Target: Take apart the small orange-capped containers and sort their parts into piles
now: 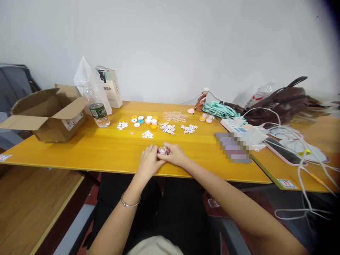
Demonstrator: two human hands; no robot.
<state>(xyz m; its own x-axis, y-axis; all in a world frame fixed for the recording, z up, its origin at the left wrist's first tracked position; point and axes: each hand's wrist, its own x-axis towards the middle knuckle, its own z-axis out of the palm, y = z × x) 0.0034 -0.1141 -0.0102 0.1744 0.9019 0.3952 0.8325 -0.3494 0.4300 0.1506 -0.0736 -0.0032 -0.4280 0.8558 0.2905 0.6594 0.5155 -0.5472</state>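
Near the table's front edge, my left hand [149,158] and my right hand [175,155] meet around a small round piece with a clear rim [162,151]. Fingers of both hands are closed on its sides; its underside is hidden. Just beyond lies a pile of small white discs [147,134]. Farther back are round white, orange and teal cases [140,121], clear plastic rings [175,116], and two piles of small white parts with dark marks [167,128] [189,129]. Another little pile of white pieces [122,125] lies to the left.
An open cardboard box [53,120] and a water bottle [98,109] stand at left. A brown drink bottle [202,100] and teal cloth [221,109] are at the back right. Rightward lie a blurred flat object [233,147], a power strip [233,128], white cables and a phone [283,150].
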